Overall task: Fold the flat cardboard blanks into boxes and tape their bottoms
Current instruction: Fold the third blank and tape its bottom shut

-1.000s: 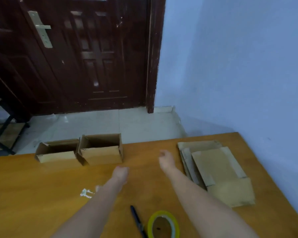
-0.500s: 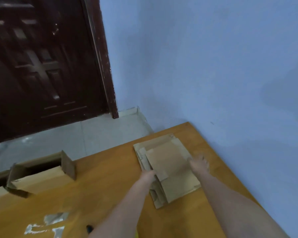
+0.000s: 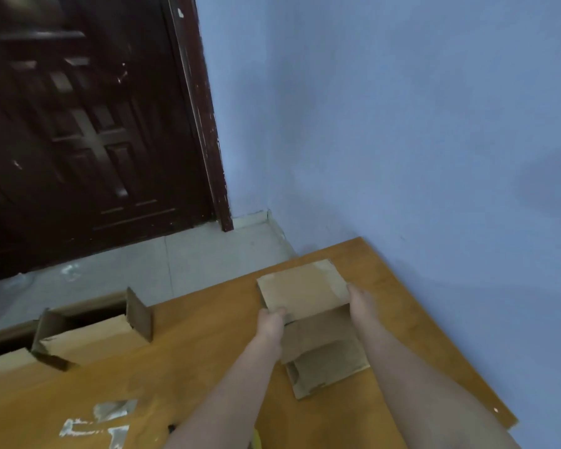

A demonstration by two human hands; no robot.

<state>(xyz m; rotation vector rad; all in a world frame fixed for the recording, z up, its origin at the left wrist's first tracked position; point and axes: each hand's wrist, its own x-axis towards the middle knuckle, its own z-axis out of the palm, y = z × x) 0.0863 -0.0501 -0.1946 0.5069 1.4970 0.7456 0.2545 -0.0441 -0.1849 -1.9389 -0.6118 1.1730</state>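
two hands on one flat cardboard blank (image 3: 303, 288), left hand (image 3: 270, 320) pinching its near-left corner, right hand (image 3: 363, 304) gripping its right edge, above the blank stack (image 3: 331, 367), no readable print

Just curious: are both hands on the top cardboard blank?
Yes, the left hand and right hand grip opposite edges of the top blank.

Top cardboard blank (image 3: 303, 288): gripped at its edges by my left hand (image 3: 270, 322) and right hand (image 3: 363, 304), above the stack of blanks (image 3: 329, 367) on the table (image 3: 191, 351). Folded boxes (image 3: 88, 335): far left table edge. Tape scraps (image 3: 101, 419): near left.
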